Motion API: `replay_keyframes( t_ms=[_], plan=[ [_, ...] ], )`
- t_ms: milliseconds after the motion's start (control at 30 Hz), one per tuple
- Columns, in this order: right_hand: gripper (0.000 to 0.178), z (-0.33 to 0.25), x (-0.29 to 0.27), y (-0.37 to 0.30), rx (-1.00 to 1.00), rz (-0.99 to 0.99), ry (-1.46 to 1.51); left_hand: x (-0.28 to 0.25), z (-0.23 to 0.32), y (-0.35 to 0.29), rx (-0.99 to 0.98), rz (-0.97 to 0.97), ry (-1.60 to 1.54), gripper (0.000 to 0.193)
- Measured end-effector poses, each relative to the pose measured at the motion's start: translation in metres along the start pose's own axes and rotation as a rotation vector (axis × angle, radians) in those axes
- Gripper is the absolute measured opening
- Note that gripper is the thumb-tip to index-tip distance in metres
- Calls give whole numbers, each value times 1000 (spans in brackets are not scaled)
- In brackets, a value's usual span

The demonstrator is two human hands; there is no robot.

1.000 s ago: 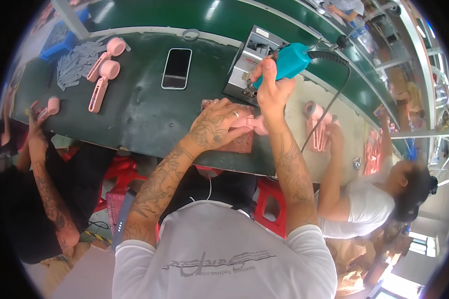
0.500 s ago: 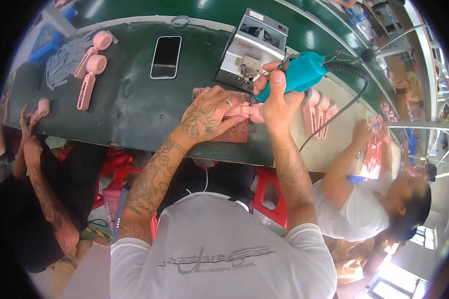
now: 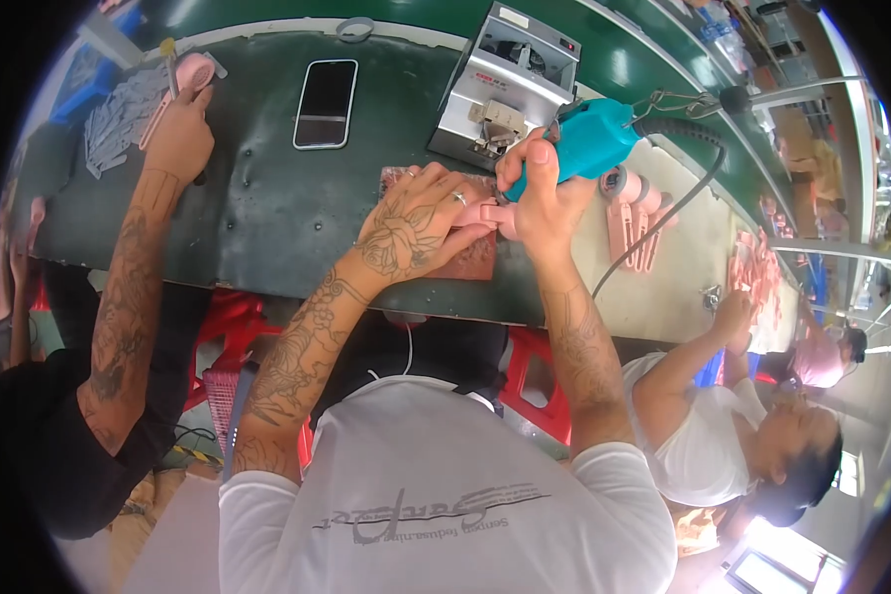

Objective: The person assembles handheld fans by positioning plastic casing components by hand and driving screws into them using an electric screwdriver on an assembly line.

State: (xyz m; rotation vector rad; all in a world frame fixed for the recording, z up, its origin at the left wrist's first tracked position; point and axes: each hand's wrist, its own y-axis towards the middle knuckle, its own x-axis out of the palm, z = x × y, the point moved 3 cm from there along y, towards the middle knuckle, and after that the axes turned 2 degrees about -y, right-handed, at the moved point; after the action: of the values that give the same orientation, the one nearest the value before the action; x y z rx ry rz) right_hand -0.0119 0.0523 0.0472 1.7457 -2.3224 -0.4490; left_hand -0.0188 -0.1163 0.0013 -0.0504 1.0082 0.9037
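Observation:
My left hand [image 3: 413, 224] lies over a pink handheld-fan body [image 3: 487, 212], its fingers curled round the part and holding it down on a reddish-brown mat [image 3: 473, 265]. My right hand [image 3: 546, 203] is wrapped round a teal electric screwdriver [image 3: 598, 141] hung from a wire hook and coiled cord. The screwdriver tilts toward the fan's round end, but its tip is hidden behind the hand. Just beyond the mat stands a grey metal screw feeder [image 3: 462, 94].
A phone [image 3: 326, 104] lies left of the feeder. Several pink fans [image 3: 632, 223] stand to the right. At far left, a co-worker's hand [image 3: 180, 134] is at a pink fan beside grey strips [image 3: 119, 124]. Another co-worker [image 3: 708, 416] sits at right, near pink parts [image 3: 757, 269].
The left co-worker's arm has reached forward to the fans near the grey strips. The right co-worker has shifted position. My hands keep nearly the same grip and place.

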Motion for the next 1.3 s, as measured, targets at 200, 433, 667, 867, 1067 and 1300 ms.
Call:
replay_keyframes(
  t_ms=[200,433,667,867,1067,1300],
  plan=[
    [36,-2,-2,1,1,15,-20,0,0,2,14,-7,-56,47],
    [42,-28,15,31,-72,88,-17,-8,3,1,-16,-33,-65,49],
    [36,-6,24,54,-260,91,-72,-3,0,-2,41,19,-120,41],
    [38,-8,20,43,-120,124,-48,-7,0,-3,17,25,-142,37],
    [51,-40,-4,-2,-3,146,-23,-6,0,0,22,34,-108,35],
    [37,-27,-12,-21,30,68,38,-7,0,1,51,73,-102,35]
  ],
)
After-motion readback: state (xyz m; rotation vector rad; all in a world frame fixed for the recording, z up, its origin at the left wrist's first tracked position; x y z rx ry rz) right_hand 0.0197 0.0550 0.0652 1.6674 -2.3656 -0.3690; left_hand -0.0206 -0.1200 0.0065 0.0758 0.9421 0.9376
